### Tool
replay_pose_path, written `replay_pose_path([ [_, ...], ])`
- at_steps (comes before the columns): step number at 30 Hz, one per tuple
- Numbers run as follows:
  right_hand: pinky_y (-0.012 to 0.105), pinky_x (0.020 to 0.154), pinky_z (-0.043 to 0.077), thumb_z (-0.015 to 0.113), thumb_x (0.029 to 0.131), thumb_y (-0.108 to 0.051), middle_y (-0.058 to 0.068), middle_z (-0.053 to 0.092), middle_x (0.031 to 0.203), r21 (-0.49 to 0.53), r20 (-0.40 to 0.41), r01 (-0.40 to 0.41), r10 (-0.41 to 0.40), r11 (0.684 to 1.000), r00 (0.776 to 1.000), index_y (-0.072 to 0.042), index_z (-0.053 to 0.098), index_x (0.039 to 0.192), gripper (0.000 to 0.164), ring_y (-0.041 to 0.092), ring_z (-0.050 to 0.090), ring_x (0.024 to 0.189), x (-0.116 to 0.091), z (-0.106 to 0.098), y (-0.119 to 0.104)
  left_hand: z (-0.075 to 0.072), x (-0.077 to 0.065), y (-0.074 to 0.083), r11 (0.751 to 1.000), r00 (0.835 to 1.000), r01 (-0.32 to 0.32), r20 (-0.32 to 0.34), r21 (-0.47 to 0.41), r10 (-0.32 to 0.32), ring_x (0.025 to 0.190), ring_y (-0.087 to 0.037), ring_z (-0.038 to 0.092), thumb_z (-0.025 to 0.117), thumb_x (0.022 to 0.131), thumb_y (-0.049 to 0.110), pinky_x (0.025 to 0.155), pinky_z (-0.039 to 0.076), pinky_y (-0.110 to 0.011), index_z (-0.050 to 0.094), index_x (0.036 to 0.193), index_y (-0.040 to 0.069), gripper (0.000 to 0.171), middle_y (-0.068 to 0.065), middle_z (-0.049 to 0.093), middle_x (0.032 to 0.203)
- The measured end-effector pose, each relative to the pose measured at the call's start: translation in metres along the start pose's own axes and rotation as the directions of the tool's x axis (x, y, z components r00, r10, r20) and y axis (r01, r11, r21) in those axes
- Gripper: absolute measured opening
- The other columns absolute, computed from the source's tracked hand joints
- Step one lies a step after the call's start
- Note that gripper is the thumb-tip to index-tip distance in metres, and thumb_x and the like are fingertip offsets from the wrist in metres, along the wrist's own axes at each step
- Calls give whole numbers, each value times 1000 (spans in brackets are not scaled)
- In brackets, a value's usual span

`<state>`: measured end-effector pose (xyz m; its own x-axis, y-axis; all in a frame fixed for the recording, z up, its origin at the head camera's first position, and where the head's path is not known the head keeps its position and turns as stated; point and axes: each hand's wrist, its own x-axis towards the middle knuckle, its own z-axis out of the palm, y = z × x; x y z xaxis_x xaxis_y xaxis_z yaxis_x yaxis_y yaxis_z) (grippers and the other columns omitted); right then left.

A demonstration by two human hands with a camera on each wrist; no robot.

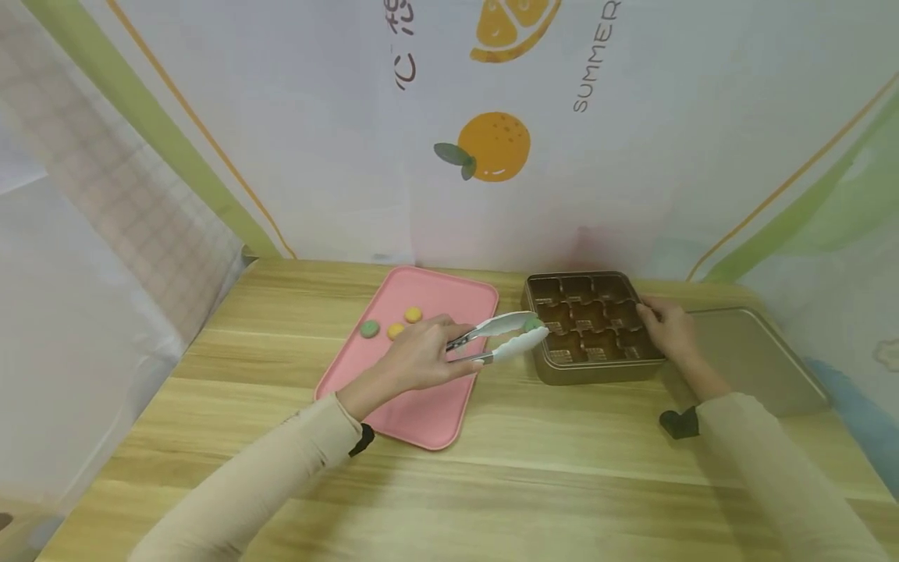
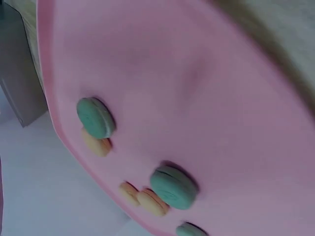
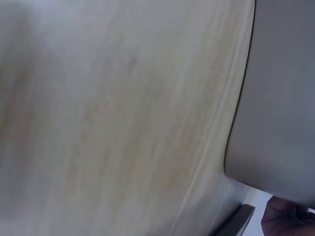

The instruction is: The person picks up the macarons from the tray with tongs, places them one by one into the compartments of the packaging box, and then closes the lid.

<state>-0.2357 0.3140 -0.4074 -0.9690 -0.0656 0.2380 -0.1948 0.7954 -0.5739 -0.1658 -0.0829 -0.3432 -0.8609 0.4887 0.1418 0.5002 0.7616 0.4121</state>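
Note:
My left hand grips metal tongs with white scalloped tips. A green macaron is pinched between those tips, at the left edge of a brown-gold tin. Inside the tin is a brown insert with several compartments. My right hand holds the tin's right side, thumb on the rim; in the right wrist view, fingers show by the tin's wall. Behind the left hand lies a pink tray. On it sit green macarons and yellow macarons, partly hidden by the hand in the head view.
The tin's flat lid lies to the right of the tin, beneath my right forearm. A printed curtain hangs along the back of the wooden table.

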Motion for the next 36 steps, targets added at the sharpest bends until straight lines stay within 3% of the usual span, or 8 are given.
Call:
replay_pose_path([
  [12, 64, 86, 41, 41, 101, -16, 35, 51, 122, 21, -23, 4, -3, 1000, 1000, 13, 51, 124, 39, 53, 53, 104, -1, 3, -4, 9, 33, 22, 995, 994, -53, 102, 90, 44, 72, -10, 49, 71, 79, 44, 66, 43, -26, 61, 126, 11, 58, 0, 62, 94],
  [19, 62, 85, 42, 40, 101, -18, 34, 51, 123, 24, -15, -9, 10, 1000, 1000, 12, 51, 125, 40, 53, 53, 105, -2, 4, -3, 13, 46, 30, 982, 982, -109, 170, 151, 83, 75, -11, 50, 68, 82, 45, 61, 43, -27, 64, 118, 15, 47, 0, 63, 98],
  [25, 62, 85, 43, 40, 101, -19, 35, 51, 123, 35, -20, -16, 17, 999, 1000, 12, 50, 125, 40, 53, 53, 104, -2, 3, -1, 10, 55, 38, 973, 972, -118, 222, 197, 73, 70, -10, 49, 67, 83, 45, 55, 41, -24, 62, 123, 16, 50, 0, 61, 93],
  [27, 62, 85, 43, 40, 102, -19, 35, 51, 123, 43, -22, -19, 20, 999, 1000, 12, 50, 126, 41, 53, 53, 105, -2, 3, -1, 9, 58, 41, 972, 970, -120, 234, 201, 71, 68, -10, 47, 68, 82, 44, 53, 40, -24, 64, 120, 16, 48, 0, 59, 90],
  [32, 62, 85, 42, 40, 101, -17, 35, 51, 122, 52, -36, -9, 11, 999, 999, 13, 50, 125, 39, 54, 52, 105, -2, 3, 0, 6, 65, 50, 969, 967, -114, 249, 221, 57, 65, -9, 45, 71, 79, 44, 50, 39, -24, 68, 94, 16, 31, 3, 54, 78],
  [36, 62, 85, 43, 40, 101, -16, 35, 50, 122, 49, -34, -13, 15, 999, 999, 13, 50, 125, 39, 54, 52, 105, -3, 3, -2, 4, 68, 56, 963, 967, -114, 250, 244, 51, 66, -9, 44, 73, 76, 44, 49, 39, -24, 67, 83, 16, 29, 4, 52, 75],
])
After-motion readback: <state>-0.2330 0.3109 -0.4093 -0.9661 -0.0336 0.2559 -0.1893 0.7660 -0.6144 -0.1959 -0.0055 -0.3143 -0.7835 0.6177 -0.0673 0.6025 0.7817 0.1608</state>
